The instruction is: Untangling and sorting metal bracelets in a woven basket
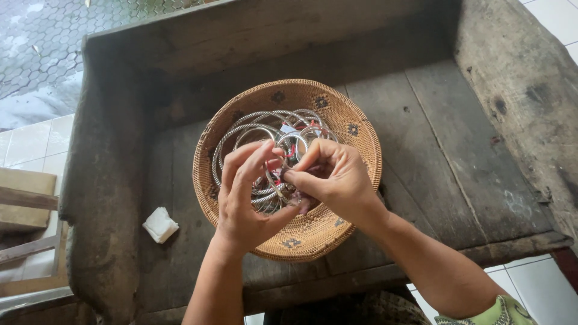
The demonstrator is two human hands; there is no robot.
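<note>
A round woven basket (337,108) sits on a dark wooden bench and holds several silver twisted-wire bangles (256,120). Both hands hover over the basket's middle. My left hand (247,198) curls its fingers around one thin silver bangle (276,191). My right hand (334,180) pinches the same bangle at its top between thumb and forefinger. Small red tags show among the bangles behind my fingers. The hands hide the lower part of the pile.
A crumpled white tissue (160,224) lies on the wooden bench (433,156) left of the basket. The bench has raised back and side boards. White floor tiles (30,141) and wet patterned paving lie at the left.
</note>
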